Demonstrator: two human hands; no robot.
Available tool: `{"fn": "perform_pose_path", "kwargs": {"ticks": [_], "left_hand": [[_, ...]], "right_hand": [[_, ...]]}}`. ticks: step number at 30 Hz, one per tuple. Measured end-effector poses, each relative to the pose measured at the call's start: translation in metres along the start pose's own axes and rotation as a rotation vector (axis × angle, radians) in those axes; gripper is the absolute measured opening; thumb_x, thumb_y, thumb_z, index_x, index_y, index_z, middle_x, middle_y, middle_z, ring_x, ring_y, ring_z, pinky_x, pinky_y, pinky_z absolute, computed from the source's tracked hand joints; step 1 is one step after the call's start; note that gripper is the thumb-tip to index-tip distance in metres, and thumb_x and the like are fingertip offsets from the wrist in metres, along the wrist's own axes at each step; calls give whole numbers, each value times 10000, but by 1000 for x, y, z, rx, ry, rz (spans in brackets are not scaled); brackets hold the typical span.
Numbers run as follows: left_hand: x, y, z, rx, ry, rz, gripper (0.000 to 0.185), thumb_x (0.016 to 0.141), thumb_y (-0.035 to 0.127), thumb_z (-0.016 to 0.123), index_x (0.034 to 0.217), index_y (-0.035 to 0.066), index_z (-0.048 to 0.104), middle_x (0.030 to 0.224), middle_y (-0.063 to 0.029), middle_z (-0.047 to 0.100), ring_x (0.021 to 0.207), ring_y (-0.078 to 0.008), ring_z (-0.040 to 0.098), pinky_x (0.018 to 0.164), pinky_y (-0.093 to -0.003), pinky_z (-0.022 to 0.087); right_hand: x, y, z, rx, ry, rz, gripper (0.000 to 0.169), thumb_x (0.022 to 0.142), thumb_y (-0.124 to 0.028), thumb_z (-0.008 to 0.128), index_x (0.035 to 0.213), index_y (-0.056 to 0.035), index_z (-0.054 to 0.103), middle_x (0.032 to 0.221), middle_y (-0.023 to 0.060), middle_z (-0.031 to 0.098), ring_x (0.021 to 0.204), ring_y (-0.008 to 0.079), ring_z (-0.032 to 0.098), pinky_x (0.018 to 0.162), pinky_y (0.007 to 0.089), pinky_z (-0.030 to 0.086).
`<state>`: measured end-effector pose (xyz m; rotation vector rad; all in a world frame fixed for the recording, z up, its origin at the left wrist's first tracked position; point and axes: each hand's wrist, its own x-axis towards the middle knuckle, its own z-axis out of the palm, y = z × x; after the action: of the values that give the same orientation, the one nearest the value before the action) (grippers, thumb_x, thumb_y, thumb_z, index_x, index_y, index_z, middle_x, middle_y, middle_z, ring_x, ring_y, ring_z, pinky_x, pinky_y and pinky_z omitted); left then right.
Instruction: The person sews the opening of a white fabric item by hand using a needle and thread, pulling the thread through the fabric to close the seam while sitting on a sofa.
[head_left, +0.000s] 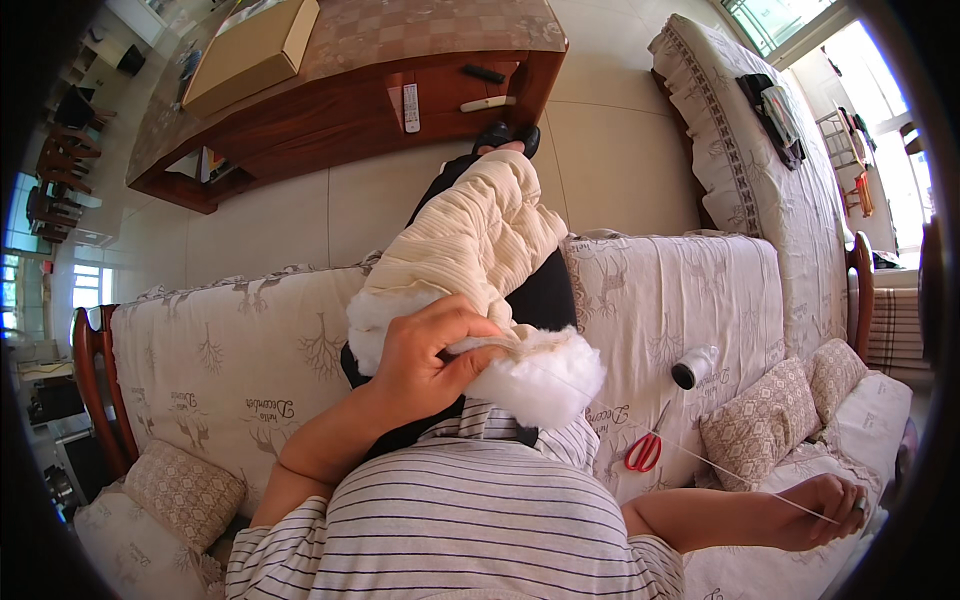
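Across my lap lies a padded cream ribbed-cloth piece (465, 232) with puckered, leg-like tubes. White fibre stuffing (544, 382) bulges from its near end, with more on the left side. My left hand (431, 352) pinches the cloth's edge between thumb and fingers, above the stuffing. Far out to the right, my right hand (829, 510) is curled around the end of a white thread (712, 457), wearing a ring. The thread is stretched taut from the cloth to that hand. Any needle is hidden or too small to see.
On the patterned sofa cover (600, 300) to my right lie red-handled scissors (645, 450) and a spool of white thread (694, 367). Cushions (757, 420) stand behind. Ahead, a wooden coffee table (360, 82) carries a cardboard box (255, 56); a remote control (410, 109) is on its side shelf.
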<state>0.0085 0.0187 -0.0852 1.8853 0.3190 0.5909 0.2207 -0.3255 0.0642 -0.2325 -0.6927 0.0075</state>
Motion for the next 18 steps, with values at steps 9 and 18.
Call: {"fn": "perform_pose_path", "kwargs": {"ticks": [9,18], "left_hand": [[8,11,9,20,-3,-24,139,877,116,738,937,-1,693,811,-94,633,708,-199,614,643,-281,472],[9,21,12,64,-9,-57,119,863,79,739,938,-1,692,816,-96,635,713,-198,615,649,-284,477]], "right_hand": [[-32,53,-18,-269,57,417,153,956,-55,562,1056,52,517,900,104,559,738,145,571,637,268,495],[-75,176,17,-970,-259,1243,66,953,45,576,1019,43,581,828,100,698,660,98,648,591,221,521]]}}
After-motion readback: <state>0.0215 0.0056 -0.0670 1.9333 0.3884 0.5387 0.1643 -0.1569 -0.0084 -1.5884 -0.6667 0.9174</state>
